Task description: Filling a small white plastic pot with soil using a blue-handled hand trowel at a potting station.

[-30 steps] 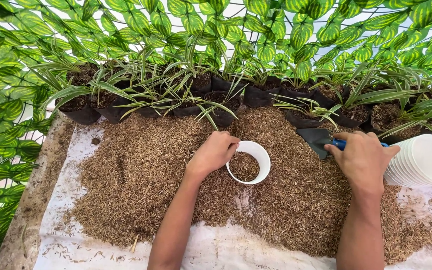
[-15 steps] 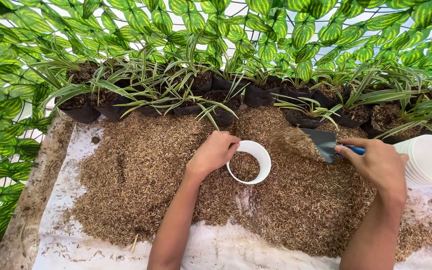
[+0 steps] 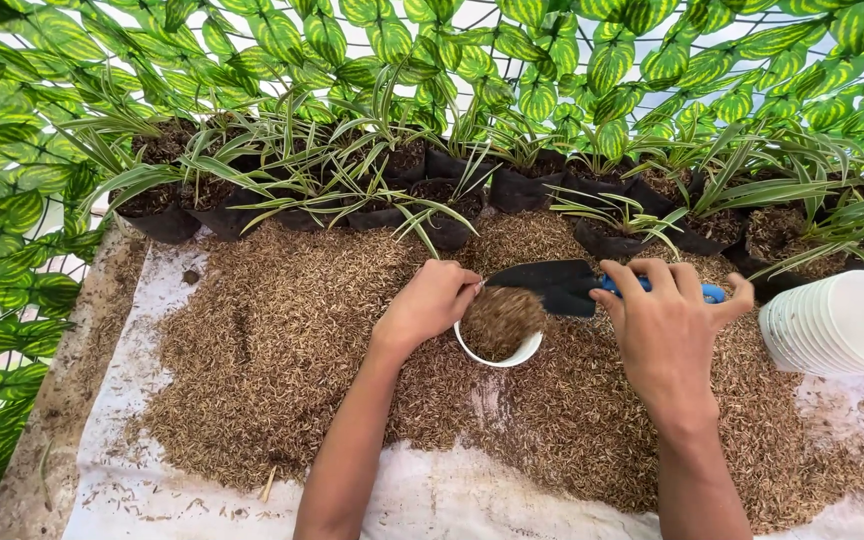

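The left hand (image 3: 430, 303) grips the rim of a white cup (image 3: 497, 340) set in a spread of brown husk (image 3: 272, 340). The right hand (image 3: 664, 325) clasps the blue handle of a black trowel (image 3: 544, 284), tipped over the cup, which is heaped with husk. White stacked cups (image 3: 837, 322) lie just right; potted plants (image 3: 432, 190) line the back.

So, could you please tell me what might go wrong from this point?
The husk mix is heaped at the rim of the white pot, so more from the trowel in the right hand may spill. The left hand grips only one rim side, so the pot could tip.
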